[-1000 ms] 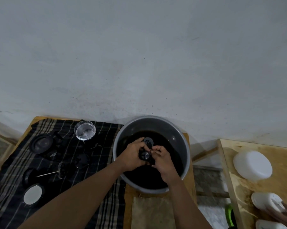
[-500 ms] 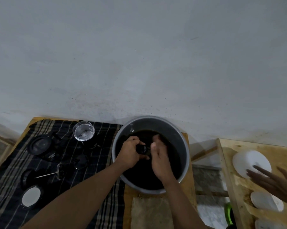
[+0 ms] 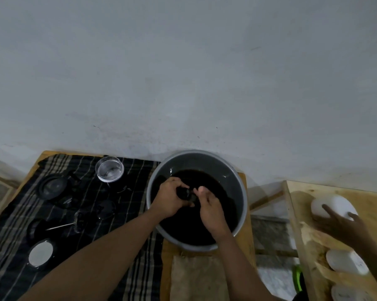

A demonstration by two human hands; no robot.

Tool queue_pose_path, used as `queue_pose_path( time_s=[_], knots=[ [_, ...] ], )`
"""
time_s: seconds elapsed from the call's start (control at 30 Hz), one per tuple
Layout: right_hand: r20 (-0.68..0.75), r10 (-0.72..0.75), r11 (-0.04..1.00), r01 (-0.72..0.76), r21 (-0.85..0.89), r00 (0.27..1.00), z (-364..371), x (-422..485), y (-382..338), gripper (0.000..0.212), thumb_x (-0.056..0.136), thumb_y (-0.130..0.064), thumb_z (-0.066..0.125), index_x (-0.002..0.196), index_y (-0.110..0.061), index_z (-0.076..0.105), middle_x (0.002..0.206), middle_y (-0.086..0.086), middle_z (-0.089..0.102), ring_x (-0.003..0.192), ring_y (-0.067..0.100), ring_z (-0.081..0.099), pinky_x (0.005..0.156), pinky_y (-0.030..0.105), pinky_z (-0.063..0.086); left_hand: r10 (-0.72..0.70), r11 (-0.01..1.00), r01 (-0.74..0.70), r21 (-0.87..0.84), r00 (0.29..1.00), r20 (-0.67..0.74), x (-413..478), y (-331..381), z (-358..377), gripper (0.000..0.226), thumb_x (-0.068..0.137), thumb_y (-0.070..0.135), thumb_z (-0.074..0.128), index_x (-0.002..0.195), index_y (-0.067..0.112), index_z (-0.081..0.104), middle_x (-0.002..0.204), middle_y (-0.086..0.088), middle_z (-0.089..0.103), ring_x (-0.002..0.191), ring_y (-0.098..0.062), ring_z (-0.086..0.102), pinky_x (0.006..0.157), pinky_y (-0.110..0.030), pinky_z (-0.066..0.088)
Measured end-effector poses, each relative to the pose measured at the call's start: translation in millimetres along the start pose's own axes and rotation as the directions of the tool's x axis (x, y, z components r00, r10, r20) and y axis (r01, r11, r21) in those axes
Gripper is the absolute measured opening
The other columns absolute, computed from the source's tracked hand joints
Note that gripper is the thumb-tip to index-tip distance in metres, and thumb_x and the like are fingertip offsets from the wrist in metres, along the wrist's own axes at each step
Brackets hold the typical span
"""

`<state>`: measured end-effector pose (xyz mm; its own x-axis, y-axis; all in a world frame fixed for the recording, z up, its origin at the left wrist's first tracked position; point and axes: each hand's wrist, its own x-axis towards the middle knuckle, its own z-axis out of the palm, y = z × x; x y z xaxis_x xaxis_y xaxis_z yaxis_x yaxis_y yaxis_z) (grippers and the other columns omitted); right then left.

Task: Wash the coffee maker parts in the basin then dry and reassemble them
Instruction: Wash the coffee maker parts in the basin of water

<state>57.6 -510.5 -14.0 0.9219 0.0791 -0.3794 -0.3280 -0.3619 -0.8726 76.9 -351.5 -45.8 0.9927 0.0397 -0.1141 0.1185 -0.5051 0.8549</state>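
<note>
Both hands work over the grey round basin, which stands on a wooden table and holds dark water. Between them is a small black coffee maker part, near the basin's middle and close to the water. Whether it dips in cannot be told. The left hand has its grip curled tight round the part's left end. The right hand meets it from the right, its grip bent in, with thumb and fingertips pinching the part's other end.

Left of the basin, a black cloth with pale stripes covers the table, and other parts lie on it. A clear glass beaker stands upright by the basin's far-left rim. Farther left lies a black round lid. A plunger with a thin metal rod lies on its side, left of the basin and nearer the person. A round disc with a white face lies beyond it, nearer again. The other dark pieces on the cloth are too dim to make out.

A coarse brown cloth lies just in front of the basin. Right of the basin, across a gap, is a second pale wooden table carrying white round containers. Another person's hand rests with spread fingers on the farthest white container.
</note>
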Motion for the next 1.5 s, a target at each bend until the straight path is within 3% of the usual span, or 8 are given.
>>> queue_pose_path(
  time_s=[0.17, 0.27, 0.4, 0.6, 0.83, 1.1, 1.3, 1.5],
  knots=[
    [0.034, 0.226, 0.862, -0.217, 0.459, 0.973, -17.9, 5.2, -16.5, 0.032, 0.105, -0.055, 0.034, 0.116, -0.039, 0.060, 0.111, -0.012, 0.066, 0.107, 0.014, 0.063, 0.091, 0.042, 0.049, -0.254, 0.596, 0.442, -0.670, 0.896, 0.365, -2.8, 25.5, -12.0, 0.026, 0.080, 0.021, 0.081, 0.102, 0.009, 0.075, 0.107, -0.011, 0.069, 0.088, -0.020, 0.069, 0.074, -0.029, 0.058],
    [-0.009, 0.178, 0.857, -0.151, 0.493, 0.984, -14.8, 7.8, -18.1, 0.030, 0.106, -0.038, 0.047, 0.126, -0.024, 0.065, 0.119, 0.004, 0.070, 0.105, 0.023, 0.068, 0.084, 0.042, 0.057, -0.264, 0.272, 0.637, -0.721, 0.770, 0.581, -9.5, 37.3, -21.5, 0.030, 0.099, 0.035, 0.059, 0.097, 0.009, 0.073, 0.086, -0.009, 0.069, 0.067, -0.018, 0.063, 0.058, -0.030, 0.053],
    [-0.127, 0.087, 0.869, -0.013, 0.495, 0.988, -7.5, 2.9, -15.0, 0.023, 0.102, -0.014, 0.059, 0.122, -0.022, 0.068, 0.117, 0.010, 0.071, 0.091, 0.017, 0.069, 0.078, 0.033, 0.059, -0.276, 0.179, 0.669, -0.722, 0.738, 0.616, -11.8, 37.6, -25.7, 0.037, 0.100, 0.038, 0.042, 0.092, 0.010, 0.065, 0.076, -0.008, 0.058, 0.058, -0.020, 0.051, 0.054, -0.029, 0.041],
    [-0.114, 0.045, 0.824, 0.028, 0.565, 0.992, -5.3, -7.5, -20.0, 0.035, 0.095, -0.006, 0.068, 0.128, -0.018, 0.065, 0.119, 0.009, 0.069, 0.104, 0.020, 0.070, 0.077, 0.031, 0.058, -0.335, 0.237, 0.672, -0.702, 0.735, 0.590, -16.4, 37.6, -32.9, 0.038, 0.099, 0.036, 0.033, 0.093, 0.013, 0.063, 0.073, -0.005, 0.056, 0.056, -0.019, 0.043, 0.045, -0.024, 0.036],
    [-0.305, -0.272, 0.962, 0.264, -0.068, 0.913, 0.7, -19.2, -28.4, 0.022, 0.096, -0.021, 0.068, 0.117, -0.024, 0.073, 0.109, -0.014, 0.071, 0.107, 0.000, 0.065, 0.099, 0.031, 0.054, -0.339, 0.457, 0.641, -0.617, 0.767, 0.545, -27.0, 38.0, -40.5, 0.016, 0.097, 0.033, 0.064, 0.102, 0.018, 0.068, 0.092, -0.002, 0.069, 0.068, -0.013, 0.059, 0.053, -0.025, 0.044],
    [-0.271, -0.361, 0.933, 0.344, -0.108, 0.893, 27.0, -28.1, -68.9, 0.016, 0.101, -0.022, 0.061, 0.099, -0.018, 0.076, 0.100, -0.002, 0.072, 0.096, 0.006, 0.066, 0.090, 0.029, 0.050, -0.260, 0.451, 0.503, -0.737, 0.864, 0.431, -40.1, 42.1, -73.9, 0.007, 0.097, 0.019, 0.068, 0.102, 0.013, 0.068, 0.090, -0.005, 0.072, 0.063, -0.011, 0.062, 0.045, -0.021, 0.044],
    [-0.136, -0.302, 0.953, 0.303, -0.010, 0.944, 55.0, -38.2, -110.1, 0.011, 0.093, -0.021, 0.073, 0.084, -0.014, 0.077, 0.085, 0.003, 0.077, 0.083, 0.026, 0.073, 0.078, 0.047, 0.062, -0.132, 0.714, 0.317, -0.625, 0.937, 0.324, -54.3, 23.1, -133.9, 0.022, 0.093, 0.007, 0.072, 0.112, 0.011, 0.063, 0.071, 0.002, 0.069, 0.060, -0.012, 0.063, 0.045, -0.022, 0.041],
    [0.005, -0.255, 0.944, 0.250, -0.217, 0.967, 113.2, -59.2, -111.7, 0.046, 0.076, -0.020, 0.087, 0.117, -0.018, 0.066, 0.097, -0.007, 0.065, 0.082, 0.000, 0.061, 0.068, 0.005, 0.047, 0.060, 0.993, -0.034, -0.114, 0.970, 0.234, -69.8, -28.6, -186.2, 0.035, 0.076, 0.013, 0.090, 0.106, 0.009, 0.073, 0.091, -0.003, 0.074, 0.074, -0.005, 0.066, 0.063, -0.015, 0.050]
  ],
)
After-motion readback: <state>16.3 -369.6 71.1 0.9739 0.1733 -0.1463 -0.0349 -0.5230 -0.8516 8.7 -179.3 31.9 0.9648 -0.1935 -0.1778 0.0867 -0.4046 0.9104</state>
